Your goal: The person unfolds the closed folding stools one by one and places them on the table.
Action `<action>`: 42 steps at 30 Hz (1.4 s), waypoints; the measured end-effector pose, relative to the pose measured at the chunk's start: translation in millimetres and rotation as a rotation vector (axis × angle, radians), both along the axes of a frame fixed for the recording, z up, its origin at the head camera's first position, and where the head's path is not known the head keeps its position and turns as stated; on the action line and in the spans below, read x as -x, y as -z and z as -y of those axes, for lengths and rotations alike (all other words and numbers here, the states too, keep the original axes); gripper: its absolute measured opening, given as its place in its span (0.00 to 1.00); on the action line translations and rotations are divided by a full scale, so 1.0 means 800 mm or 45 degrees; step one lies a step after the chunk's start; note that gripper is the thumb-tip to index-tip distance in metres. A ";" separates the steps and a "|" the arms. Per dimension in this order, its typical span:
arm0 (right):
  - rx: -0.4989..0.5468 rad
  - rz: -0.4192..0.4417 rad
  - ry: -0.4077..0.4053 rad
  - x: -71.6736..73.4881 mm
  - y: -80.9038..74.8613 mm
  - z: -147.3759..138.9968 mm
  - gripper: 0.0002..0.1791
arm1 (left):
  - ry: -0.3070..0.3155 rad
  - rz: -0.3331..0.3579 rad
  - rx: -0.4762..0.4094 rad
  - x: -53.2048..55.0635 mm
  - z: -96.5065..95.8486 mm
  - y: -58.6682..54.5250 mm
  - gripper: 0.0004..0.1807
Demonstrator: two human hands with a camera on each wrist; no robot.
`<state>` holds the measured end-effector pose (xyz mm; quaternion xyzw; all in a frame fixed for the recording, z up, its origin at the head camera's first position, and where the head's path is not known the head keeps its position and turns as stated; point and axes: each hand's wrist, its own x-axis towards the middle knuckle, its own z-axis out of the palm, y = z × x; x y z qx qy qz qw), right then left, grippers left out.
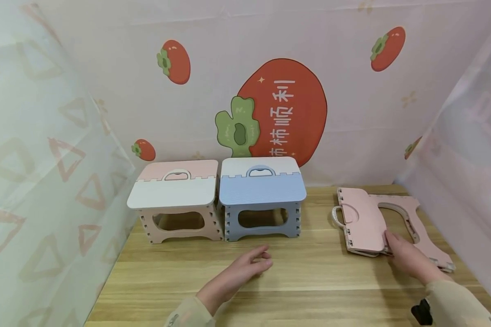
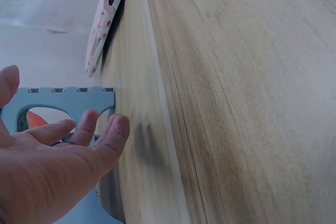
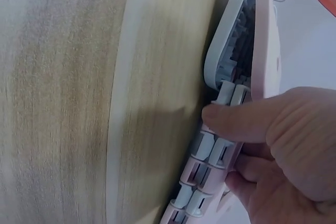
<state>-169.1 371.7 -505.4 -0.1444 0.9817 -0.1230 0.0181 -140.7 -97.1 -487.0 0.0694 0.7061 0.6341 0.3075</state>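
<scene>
A pink folding stool lies folded flat at the right of the table, its handle loop pointing left. My right hand grips its near edge; in the right wrist view the thumb lies across the hinged edge, with fingers behind it. My left hand hovers above the middle of the table with fingers loosely extended, holding nothing. Beyond it stands an unfolded blue stool with a blue and white top. Left of that is an unfolded pink stool with a pink and white top.
The wood-grain table meets a white cloth backdrop printed with persimmons. Cloth sides close in the left and right. The two standing stools are side by side near the backdrop.
</scene>
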 end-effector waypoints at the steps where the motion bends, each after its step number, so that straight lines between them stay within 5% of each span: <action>1: -0.007 -0.014 -0.001 0.000 -0.001 0.001 0.33 | -0.004 -0.001 -0.002 0.001 -0.001 -0.001 0.43; 17: -0.001 0.055 0.075 -0.002 -0.015 0.005 0.09 | -0.086 -0.020 0.016 0.006 -0.013 0.001 0.37; 28: -0.072 -0.020 -0.066 -0.010 -0.010 0.008 0.15 | -0.104 -0.042 -0.028 0.007 -0.019 0.004 0.39; 42: -0.008 0.075 -0.152 -0.015 -0.019 0.019 0.20 | -0.126 0.005 -0.100 0.011 -0.030 0.004 0.40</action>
